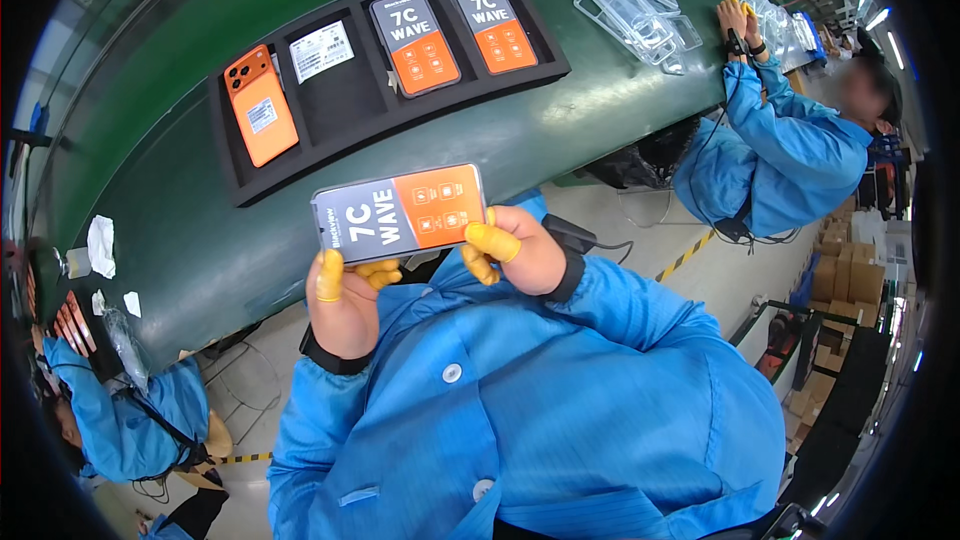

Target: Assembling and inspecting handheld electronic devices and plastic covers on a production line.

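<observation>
Between my two hands I hold a smartphone [400, 208] level and sideways, its grey and orange printed front facing up. My left hand [343, 305], with yellow finger cots, grips its lower left edge. At its right end, the thumb and fingers of my right hand [510, 252] close on the corner. Beyond it a black foam tray [335, 130] lies on the green bench. Inside are an orange phone [262, 110] with its back up, a white label sheet [321, 50], and two phones, one in the third slot [415, 43] and one in the fourth [492, 26].
Clear plastic cases [635, 10] are heaped on the green bench [570, 130] right of the tray. A co-worker in blue [770, 140] sits at the right, and another [130, 420] at the lower left. White paper scraps [101, 246] lie near the left end.
</observation>
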Demonstrator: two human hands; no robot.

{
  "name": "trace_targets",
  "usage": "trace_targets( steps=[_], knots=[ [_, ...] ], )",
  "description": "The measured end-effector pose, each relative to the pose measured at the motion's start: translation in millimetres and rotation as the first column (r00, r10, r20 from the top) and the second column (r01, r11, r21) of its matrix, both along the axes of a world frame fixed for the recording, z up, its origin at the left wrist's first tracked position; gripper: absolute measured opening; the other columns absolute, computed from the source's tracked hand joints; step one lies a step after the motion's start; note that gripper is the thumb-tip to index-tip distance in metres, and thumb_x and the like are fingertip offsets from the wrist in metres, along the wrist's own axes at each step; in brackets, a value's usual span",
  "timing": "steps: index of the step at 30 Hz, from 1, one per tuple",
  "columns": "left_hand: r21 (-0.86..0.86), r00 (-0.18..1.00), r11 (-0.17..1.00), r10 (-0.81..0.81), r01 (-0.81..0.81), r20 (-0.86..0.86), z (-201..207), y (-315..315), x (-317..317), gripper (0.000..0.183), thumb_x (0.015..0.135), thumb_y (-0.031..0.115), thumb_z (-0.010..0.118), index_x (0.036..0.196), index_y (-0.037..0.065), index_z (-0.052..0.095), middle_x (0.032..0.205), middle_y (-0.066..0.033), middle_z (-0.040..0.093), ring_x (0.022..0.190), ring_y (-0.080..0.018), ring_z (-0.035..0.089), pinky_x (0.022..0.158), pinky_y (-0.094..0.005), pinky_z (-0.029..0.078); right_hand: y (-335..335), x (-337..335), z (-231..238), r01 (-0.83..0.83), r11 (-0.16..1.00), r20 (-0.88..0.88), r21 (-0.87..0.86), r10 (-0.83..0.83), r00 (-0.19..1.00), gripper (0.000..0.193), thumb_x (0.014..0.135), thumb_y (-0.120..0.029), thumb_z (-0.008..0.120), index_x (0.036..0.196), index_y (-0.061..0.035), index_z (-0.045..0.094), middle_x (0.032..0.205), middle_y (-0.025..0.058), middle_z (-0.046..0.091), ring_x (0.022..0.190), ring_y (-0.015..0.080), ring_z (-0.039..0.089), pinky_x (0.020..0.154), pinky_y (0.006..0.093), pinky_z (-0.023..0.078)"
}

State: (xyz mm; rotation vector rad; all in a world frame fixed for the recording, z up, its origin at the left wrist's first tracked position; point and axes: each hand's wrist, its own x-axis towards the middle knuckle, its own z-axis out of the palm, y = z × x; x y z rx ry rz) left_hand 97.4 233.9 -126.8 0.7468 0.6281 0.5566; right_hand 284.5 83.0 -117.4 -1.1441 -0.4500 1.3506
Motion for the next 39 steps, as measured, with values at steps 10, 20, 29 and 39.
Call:
trace_targets(
  steps=[10,20,29,39],
  knots=[
    [0.251,0.972,0.967,0.012,0.049,-0.236,3.7,14.4,-4.0,0.026,0.105,0.021,0.049,0.116,-0.001,0.060,0.093,-0.0082,0.069,0.074,-0.0142,0.065,0.066,-0.0291,0.056,-3.5,6.2,-1.5,-0.029,1.000,0.198,0.004,0.028,0.980,0.024,0.102,-0.026,0.056,0.092,-0.0040,0.061,0.071,0.0006,0.058,0.060,0.0067,0.051,0.054,0.0230,0.042],
    [0.206,0.960,0.959,-0.147,0.197,-0.237,12.3,22.6,-10.4,0.026,0.104,0.016,0.049,0.121,0.000,0.058,0.100,-0.0089,0.068,0.080,-0.0169,0.066,0.076,-0.0322,0.055,6.0,19.1,-11.9,0.112,0.992,0.181,0.063,-0.122,0.976,0.023,0.101,-0.025,0.058,0.111,-0.0042,0.062,0.084,-0.0002,0.064,0.069,0.0063,0.056,0.059,0.0228,0.045],
    [0.261,0.973,0.957,-0.066,0.124,-0.220,6.7,35.3,-8.0,0.034,0.099,0.004,0.053,0.133,0.002,0.054,0.113,-0.0040,0.063,0.098,-0.0106,0.059,0.091,-0.0252,0.046,7.7,11.2,-14.3,0.006,0.999,0.048,0.050,-0.008,0.999,0.016,0.101,-0.020,0.056,0.098,-0.0050,0.061,0.083,0.0013,0.063,0.068,0.0083,0.055,0.058,0.0251,0.045],
    [0.176,0.991,0.982,-0.048,0.070,-0.127,12.1,45.4,-11.6,0.037,0.102,0.014,0.050,0.137,0.002,0.050,0.116,-0.0081,0.063,0.101,-0.0140,0.061,0.090,-0.0292,0.049,29.3,33.7,9.6,-0.214,0.976,-0.072,-0.048,0.210,0.975,0.025,0.097,-0.024,0.053,0.104,-0.0020,0.063,0.078,0.0067,0.064,0.060,0.0152,0.059,0.052,0.0283,0.045]
  ],
)
